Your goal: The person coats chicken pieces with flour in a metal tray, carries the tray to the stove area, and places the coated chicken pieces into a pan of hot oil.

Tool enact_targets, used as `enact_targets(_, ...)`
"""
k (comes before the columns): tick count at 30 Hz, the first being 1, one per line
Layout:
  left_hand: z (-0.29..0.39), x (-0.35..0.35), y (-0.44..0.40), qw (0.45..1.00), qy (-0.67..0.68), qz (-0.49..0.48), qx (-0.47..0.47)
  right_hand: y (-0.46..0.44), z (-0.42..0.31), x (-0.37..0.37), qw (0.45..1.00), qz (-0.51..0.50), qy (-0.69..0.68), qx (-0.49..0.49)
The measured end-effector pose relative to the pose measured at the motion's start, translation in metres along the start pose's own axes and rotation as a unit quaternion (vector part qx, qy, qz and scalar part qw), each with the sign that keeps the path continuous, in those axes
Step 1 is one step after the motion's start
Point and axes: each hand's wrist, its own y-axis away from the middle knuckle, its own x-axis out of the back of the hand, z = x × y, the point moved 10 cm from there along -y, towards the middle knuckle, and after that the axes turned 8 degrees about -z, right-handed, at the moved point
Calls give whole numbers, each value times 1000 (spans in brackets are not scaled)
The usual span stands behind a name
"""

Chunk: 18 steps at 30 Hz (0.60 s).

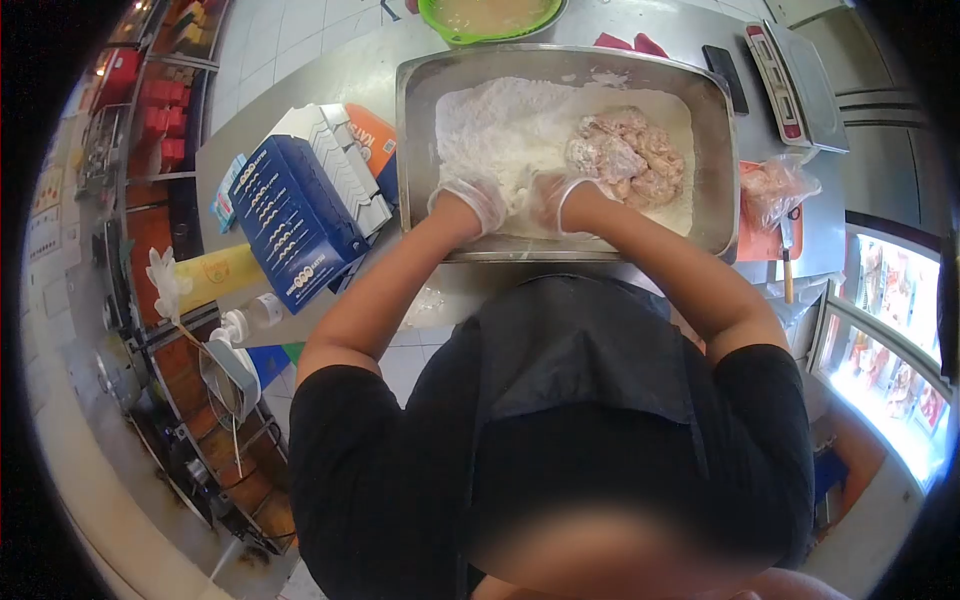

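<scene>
A deep metal tray (715, 165) holds white flour (500, 115), heaped at its left and middle. Pieces of raw, partly floured meat (630, 155) lie in a pile on the right side of the flour. My left hand (475, 203), in a clear plastic glove, is down in the flour near the tray's front wall. Beside it, a short gap to the right, my right hand (560, 203), also gloved, dips into the flour just left of the meat. The fingers of both hands are hidden by flour and the blurred gloves.
Left of the tray stand a blue box (295, 220), white stacked containers (330, 165) and a yellow bottle (215, 278). A green-rimmed bowl (490, 38) sits behind. On the right are a scale (795, 85), a phone (725, 78), a bagged item (775, 190) and a knife (788, 272).
</scene>
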Motion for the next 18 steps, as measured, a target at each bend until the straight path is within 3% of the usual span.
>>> enact_targets(4,-5,2,-2,999,-31,-22,33,10,-25,3,994,-16,104,36)
enact_targets(7,-22,1,-5,996,-18,-73,-46,-3,-8,1,996,-40,62,55)
enact_targets(9,-41,36,7,998,51,14,-35,3,4,25,998,-54,-3,32)
enact_targets(12,-60,54,9,996,41,73,0,6,10,52,972,79,204,83)
enact_targets(15,-49,82,-2,974,178,111,89,18,18,90,981,176,82,-23)
enact_targets(16,-43,92,-7,951,254,126,125,17,6,91,982,157,101,-10)
enact_targets(18,-33,82,-36,977,118,144,103,13,-8,94,982,122,143,16)
